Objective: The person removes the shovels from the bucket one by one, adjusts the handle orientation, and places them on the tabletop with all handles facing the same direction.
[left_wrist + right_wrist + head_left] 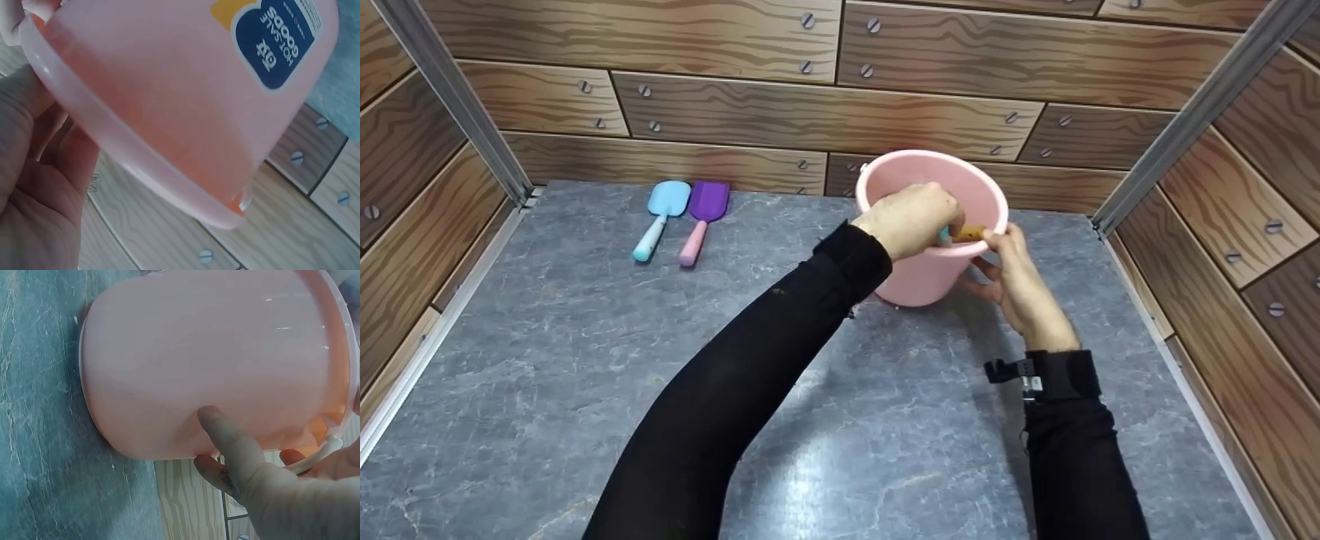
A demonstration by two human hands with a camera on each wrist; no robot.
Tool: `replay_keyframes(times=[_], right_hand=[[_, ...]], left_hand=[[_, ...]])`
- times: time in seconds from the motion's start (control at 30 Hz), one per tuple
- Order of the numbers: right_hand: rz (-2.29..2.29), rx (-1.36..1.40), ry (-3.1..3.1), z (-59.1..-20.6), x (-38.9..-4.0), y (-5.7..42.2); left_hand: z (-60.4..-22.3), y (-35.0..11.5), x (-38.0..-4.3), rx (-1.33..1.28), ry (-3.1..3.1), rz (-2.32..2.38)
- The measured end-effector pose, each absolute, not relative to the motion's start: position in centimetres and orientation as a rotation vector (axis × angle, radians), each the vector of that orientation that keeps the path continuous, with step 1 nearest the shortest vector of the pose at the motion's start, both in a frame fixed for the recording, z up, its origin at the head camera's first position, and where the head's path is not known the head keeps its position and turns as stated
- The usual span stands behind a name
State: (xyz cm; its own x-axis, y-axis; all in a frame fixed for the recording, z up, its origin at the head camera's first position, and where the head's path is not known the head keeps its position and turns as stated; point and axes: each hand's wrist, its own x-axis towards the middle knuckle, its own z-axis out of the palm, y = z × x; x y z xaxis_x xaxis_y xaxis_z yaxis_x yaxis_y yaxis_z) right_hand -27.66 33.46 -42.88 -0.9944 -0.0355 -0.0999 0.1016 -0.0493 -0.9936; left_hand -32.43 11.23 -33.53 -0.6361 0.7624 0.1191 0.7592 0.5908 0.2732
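Observation:
A pink bucket stands upright on the floor near the back wall. My left hand reaches over its near rim, with bent fingers dipping inside; the fingertips are hidden. Right by those fingers shows a small turquoise piece, and beside it a yellow thing lies within the bucket; I cannot tell the kind of either. At the bucket's right side, my right hand holds the rim, its other fingers against the outer wall. In the right wrist view, a fingertip touches that wall.
A blue toy shovel and a purple toy shovel with a pink handle lie side by side at the back left. Wood-patterned panels enclose the grey marbled floor on the back and both sides.

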Motion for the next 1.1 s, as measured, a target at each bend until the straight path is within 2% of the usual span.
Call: replay_keyframes(times=[0.5,1.1], right_hand=[[-2.214,0.075,2.106,-42.9,-27.6,33.4],[-2.209,0.07,2.109,-42.8,-27.7,33.4]], left_hand=[[-34.2,10.2,-33.2,1.32,2.816,0.616],[-33.7,9.2,-32.5,1.522,2.874,0.689]])
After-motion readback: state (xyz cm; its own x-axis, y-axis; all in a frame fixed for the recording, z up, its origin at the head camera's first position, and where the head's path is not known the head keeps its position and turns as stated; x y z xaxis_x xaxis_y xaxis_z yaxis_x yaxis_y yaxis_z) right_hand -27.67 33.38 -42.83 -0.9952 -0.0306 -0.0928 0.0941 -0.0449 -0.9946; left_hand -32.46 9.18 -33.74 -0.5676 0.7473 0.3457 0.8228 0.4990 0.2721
